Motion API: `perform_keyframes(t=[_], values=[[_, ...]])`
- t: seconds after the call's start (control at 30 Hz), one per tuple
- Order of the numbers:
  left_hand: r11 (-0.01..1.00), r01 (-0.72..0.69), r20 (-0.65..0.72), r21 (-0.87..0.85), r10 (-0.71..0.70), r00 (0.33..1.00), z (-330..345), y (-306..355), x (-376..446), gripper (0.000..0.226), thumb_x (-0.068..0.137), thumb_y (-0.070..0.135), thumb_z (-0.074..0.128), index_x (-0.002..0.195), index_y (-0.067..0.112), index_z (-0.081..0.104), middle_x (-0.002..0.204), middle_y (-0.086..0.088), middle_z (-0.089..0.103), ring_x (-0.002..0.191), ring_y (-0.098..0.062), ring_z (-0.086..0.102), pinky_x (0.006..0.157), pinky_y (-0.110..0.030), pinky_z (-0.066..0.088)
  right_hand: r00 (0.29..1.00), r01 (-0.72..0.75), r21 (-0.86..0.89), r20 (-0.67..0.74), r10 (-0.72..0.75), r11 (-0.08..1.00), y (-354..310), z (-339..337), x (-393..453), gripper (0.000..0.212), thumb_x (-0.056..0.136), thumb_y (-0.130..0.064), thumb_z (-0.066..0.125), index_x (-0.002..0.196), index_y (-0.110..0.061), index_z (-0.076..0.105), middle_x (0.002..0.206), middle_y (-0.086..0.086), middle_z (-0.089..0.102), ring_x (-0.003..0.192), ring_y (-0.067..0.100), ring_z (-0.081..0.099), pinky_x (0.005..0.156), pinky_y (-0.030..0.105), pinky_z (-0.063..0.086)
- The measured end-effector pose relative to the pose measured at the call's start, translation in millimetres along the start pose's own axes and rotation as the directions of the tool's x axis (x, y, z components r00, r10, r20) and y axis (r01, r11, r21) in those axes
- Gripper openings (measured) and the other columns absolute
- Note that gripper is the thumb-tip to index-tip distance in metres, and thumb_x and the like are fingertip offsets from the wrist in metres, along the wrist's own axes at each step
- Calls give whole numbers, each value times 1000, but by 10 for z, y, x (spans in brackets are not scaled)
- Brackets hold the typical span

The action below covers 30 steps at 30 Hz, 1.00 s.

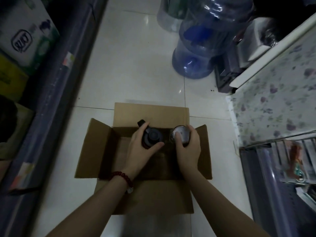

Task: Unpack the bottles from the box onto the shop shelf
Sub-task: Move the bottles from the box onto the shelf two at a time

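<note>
The cardboard box [106,147] sits open on the pale tiled floor [130,65], its four flaps folded outward, and both of the person's arms reach down into it from the near side. The left hand [138,151] curls round a dark bottle [152,137] with a black lid, thumb crossing its near side and fingers wrapped over the far side; a short black strap or loop sticks out past the fingertips. The right hand [187,148] grips a second bottle with a shiny silver cap [180,135], thumb pressing on the cap's near edge and fingers bent round its right side. The two bottles stand upright side by side in the far half of the box, close together (whether they touch is hard to tell in this dim light). A string of dark red beads [122,177] circles the left wrist.

A shelf [56,93] with a blue-grey front edge runs along the left, holding a white and green pack [25,31]. Two large blue water jugs [205,43] stand on the floor beyond the box. To the right is a surface under a flowered covering [273,93].
</note>
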<state>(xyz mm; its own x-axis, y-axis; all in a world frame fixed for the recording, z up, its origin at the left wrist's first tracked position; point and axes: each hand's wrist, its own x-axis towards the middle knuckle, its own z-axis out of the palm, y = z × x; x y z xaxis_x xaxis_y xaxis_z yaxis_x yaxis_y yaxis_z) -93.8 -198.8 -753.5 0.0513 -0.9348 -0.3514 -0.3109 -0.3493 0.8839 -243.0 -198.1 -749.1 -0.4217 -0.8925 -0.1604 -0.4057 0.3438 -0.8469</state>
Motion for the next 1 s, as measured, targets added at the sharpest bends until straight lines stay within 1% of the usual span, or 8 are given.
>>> perform_keyframes(t=[0.13, 0.3, 0.4, 0.5, 0.6, 0.83, 0.9, 1.0], values=[[998, -62, 17, -8, 62, 998, 120, -108, 53, 108, 60, 29, 87, 145, 39, 22, 144, 7, 34, 126, -1, 35, 104, -23, 35, 997, 78, -37, 14, -78, 996, 163, 82, 16, 56, 87, -29, 68, 137, -18, 44, 136, 1, 49, 121, 8, 45, 99, 26, 42], [986, -143, -51, 90, 148, 988, 136, -174, 77, 103, 62, 22, 87, 136, 49, 20, 143, 6, 42, 123, 3, 36, 101, -16, 35, 995, 96, -133, 24, -94, 986, 248, 127, 26, 73, 78, -14, 77, 141, -15, 40, 140, 7, 45, 126, 13, 44, 98, 18, 35], [990, -128, -65, 67, 132, 989, 67, -126, 42, 104, 62, 24, 86, 140, 48, 22, 141, 6, 48, 128, -7, 44, 103, -21, 38, 999, 45, -162, 15, -43, 986, 185, 121, 76, 77, 74, -13, 80, 140, -15, 41, 137, 7, 49, 126, 21, 48, 97, 21, 37], [996, -87, -57, 19, 88, 994, -38, 65, -34, 105, 64, 24, 85, 144, 45, 20, 141, 5, 47, 129, -11, 45, 105, -27, 40, 1000, -12, -168, 17, 15, 986, 16, 9, 55, 82, 71, -15, 82, 142, -15, 40, 138, 6, 51, 128, 24, 48, 103, 31, 41], [995, -96, -49, 13, 97, 994, -187, 460, -181, 103, 64, 24, 85, 144, 44, 22, 141, 4, 48, 129, -11, 44, 107, -31, 41, 999, 2, -174, 39, 5, 985, -326, -258, -58, 80, 73, -17, 82, 142, -16, 40, 138, 5, 52, 129, 23, 48, 105, 31, 39], [991, -131, -11, 15, 131, 991, -632, 1899, -766, 99, 64, 28, 85, 141, 47, 26, 137, 8, 52, 125, -10, 49, 105, -32, 44, 998, 21, -140, 57, -13, 990, -1669, -1124, -477, 83, 71, -27, 84, 142, -18, 42, 138, 3, 53, 127, 19, 50, 98, 16, 33], [987, -154, 5, 41, 154, 988, -776, 2398, -947, 97, 64, 29, 85, 142, 44, 28, 136, 9, 52, 123, -8, 50, 102, -23, 43, 998, 40, -127, 45, -34, 991, -2103, -1406, -574, 84, 69, -29, 85, 141, -18, 44, 136, 3, 54, 125, 18, 52, 96, 16, 34], [973, -211, -8, 89, 213, 977, -1007, 3166, -1183, 93, 66, 33, 84, 142, 39, 32, 133, 12, 54, 113, 3, 47, 85, 1, 34, 997, 68, -107, 36, -65, 992, -2799, -1863, -655, 84, 68, -31, 85, 140, -20, 44, 133, 2, 56, 123, 17, 52, 97, 20, 38]])
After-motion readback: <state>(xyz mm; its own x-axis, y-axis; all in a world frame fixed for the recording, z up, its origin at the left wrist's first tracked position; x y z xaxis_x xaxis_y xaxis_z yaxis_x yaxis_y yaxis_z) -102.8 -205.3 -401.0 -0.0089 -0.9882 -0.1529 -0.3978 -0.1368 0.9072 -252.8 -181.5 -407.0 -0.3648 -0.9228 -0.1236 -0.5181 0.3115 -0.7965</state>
